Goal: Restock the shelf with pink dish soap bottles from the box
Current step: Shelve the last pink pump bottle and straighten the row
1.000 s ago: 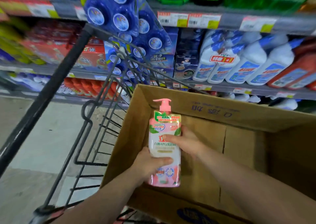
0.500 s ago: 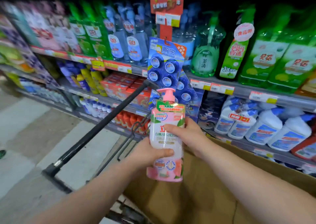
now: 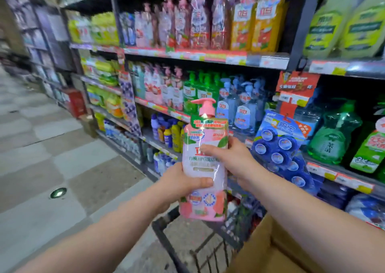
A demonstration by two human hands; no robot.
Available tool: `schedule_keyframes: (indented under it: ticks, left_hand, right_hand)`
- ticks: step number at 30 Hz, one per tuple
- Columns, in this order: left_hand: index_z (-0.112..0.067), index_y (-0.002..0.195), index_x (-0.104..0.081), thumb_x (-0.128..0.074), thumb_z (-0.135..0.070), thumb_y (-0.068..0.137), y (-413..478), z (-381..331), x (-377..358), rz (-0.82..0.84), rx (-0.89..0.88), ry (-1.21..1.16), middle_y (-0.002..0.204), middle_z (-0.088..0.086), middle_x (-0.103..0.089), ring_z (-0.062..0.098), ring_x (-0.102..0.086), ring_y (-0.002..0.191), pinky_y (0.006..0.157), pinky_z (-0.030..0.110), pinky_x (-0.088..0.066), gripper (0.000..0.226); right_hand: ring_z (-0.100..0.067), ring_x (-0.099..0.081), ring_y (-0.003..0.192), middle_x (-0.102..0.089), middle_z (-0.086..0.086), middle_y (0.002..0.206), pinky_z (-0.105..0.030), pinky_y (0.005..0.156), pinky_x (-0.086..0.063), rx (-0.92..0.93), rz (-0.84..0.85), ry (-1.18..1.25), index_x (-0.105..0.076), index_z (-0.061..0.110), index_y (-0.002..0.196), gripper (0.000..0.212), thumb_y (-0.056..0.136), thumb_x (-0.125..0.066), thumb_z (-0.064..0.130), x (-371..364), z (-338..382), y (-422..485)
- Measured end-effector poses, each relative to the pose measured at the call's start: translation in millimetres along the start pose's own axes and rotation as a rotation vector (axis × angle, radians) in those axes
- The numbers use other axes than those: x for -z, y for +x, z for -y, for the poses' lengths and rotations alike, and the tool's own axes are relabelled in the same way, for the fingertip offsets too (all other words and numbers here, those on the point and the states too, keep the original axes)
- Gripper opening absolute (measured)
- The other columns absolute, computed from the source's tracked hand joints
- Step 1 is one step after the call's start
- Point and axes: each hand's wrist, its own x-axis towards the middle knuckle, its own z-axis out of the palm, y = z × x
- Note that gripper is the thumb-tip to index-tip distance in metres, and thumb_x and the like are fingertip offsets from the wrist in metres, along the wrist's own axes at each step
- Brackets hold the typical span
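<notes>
**Pink pump bottle held upright before the shelving**

Brown cardboard box (image 3: 268, 249): lower right corner of the view, only its near flap and wall visible, sitting in a black wire shopping cart (image 3: 187, 249).

Pink plastic dish soap bottle with pink pump top (image 3: 205, 168): upright, above the cart's front edge, clear of the box, held by both hands.

Left hand (image 3: 179, 184): clamped round the bottle's lower half from the left, thumb across the front label.

Right hand (image 3: 233, 160): gripping the upper body from the right, fingers lying over the label.

Blue hanging pack of round toilet blocks (image 3: 281, 147): just behind the right hand, at the shelf front.

Shelving unit (image 3: 208, 56): beyond the bottle. Middle shelf carries matching pink pump bottles (image 3: 164, 87) toward its left end, then green and clear blue ones. Top shelf carries pink and orange bottles; detail blurred.
</notes>
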Motion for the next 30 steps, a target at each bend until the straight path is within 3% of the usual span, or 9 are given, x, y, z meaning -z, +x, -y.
schedule_keyframes:
  ticks: [4, 9, 14, 18, 23, 28, 30]
  left_hand:
    - [-0.021, 0.098, -0.071, -0.078, -0.013, 0.074, -26.8, 0.8, 100.5, -0.076, -0.017, 0.011, 0.094, 0.000, -0.076, 0.018, -0.073, 0.084, 0.070, 0.028, -0.057, 0.026]
    - [-0.018, 0.099, -0.071, -0.077, -0.006, 0.072, -55.9, 1.3, 217.7, -0.184, -0.070, 0.048, 0.098, 0.004, -0.075, 0.022, -0.071, 0.091, 0.083, 0.038, -0.057, 0.030]
    - [-0.022, 0.096, -0.071, -0.080, -0.015, 0.070, -61.1, 0.3, 294.9, -0.238, -0.078, 0.065, 0.093, 0.000, -0.076, 0.018, -0.073, 0.083, 0.075, 0.034, -0.058, 0.028]
    - [-0.023, 0.093, -0.071, -0.080, -0.013, 0.071, -45.2, 0.3, 335.5, -0.262, -0.111, 0.046, 0.092, 0.001, -0.076, 0.020, -0.073, 0.084, 0.079, 0.037, -0.058, 0.026]
    - [-0.020, 0.099, -0.071, -0.079, -0.012, 0.072, -3.4, 0.0, 377.4, -0.264, -0.129, 0.034, 0.095, 0.002, -0.076, 0.021, -0.072, 0.087, 0.082, 0.040, -0.057, 0.029]
    - [-0.019, 0.099, -0.071, -0.078, -0.008, 0.073, 65.6, -7.7, 421.4, -0.265, -0.176, 0.039, 0.093, 0.001, -0.076, 0.018, -0.073, 0.085, 0.073, 0.030, -0.058, 0.029]
    - [-0.019, 0.100, -0.070, -0.079, -0.010, 0.072, 101.7, -15.0, 438.3, -0.265, -0.181, 0.060, 0.094, 0.001, -0.076, 0.018, -0.072, 0.086, 0.076, 0.032, -0.057, 0.031]
  right_hand:
    - [-0.025, -0.070, 0.093, -0.072, -0.010, 0.105, -0.043, 0.088, -0.056, 0.033, 0.071, 0.002, -0.066, 0.009, 0.111, 0.041, 0.073, -0.079, 0.010, -104.3, 22.6, 15.8]
    - [-0.006, -0.071, 0.068, -0.075, -0.002, 0.092, -0.019, 0.058, -0.056, 0.111, 0.182, 0.027, -0.067, 0.018, 0.087, 0.021, 0.073, -0.079, 0.009, -220.2, 44.4, 37.1]
    - [-0.009, -0.072, 0.070, -0.075, 0.002, 0.093, -0.019, 0.053, -0.052, 0.087, 0.239, -0.019, -0.065, 0.017, 0.102, 0.036, 0.070, -0.082, 0.023, -291.5, 68.4, 59.8]
    - [-0.004, -0.070, 0.059, -0.074, 0.010, 0.070, -0.015, 0.044, -0.049, 0.115, 0.280, -0.016, -0.064, 0.017, 0.099, 0.031, 0.073, -0.080, 0.015, -326.3, 80.5, 86.8]
    - [-0.009, -0.072, 0.067, -0.075, 0.004, 0.082, -0.020, 0.052, -0.055, 0.142, 0.295, -0.042, -0.064, 0.018, 0.097, 0.029, 0.073, -0.080, 0.014, -354.8, 84.1, 139.3]
    - [-0.002, -0.070, 0.062, -0.073, 0.013, 0.068, -0.014, 0.049, -0.052, 0.205, 0.310, -0.046, -0.063, 0.023, 0.084, 0.020, 0.074, -0.080, 0.016, -374.1, 85.9, 219.1]
    - [-0.006, -0.072, 0.070, -0.075, 0.008, 0.079, -0.020, 0.060, -0.056, 0.222, 0.287, -0.057, -0.065, 0.022, 0.086, 0.021, 0.073, -0.080, 0.016, -378.6, 88.2, 257.3]
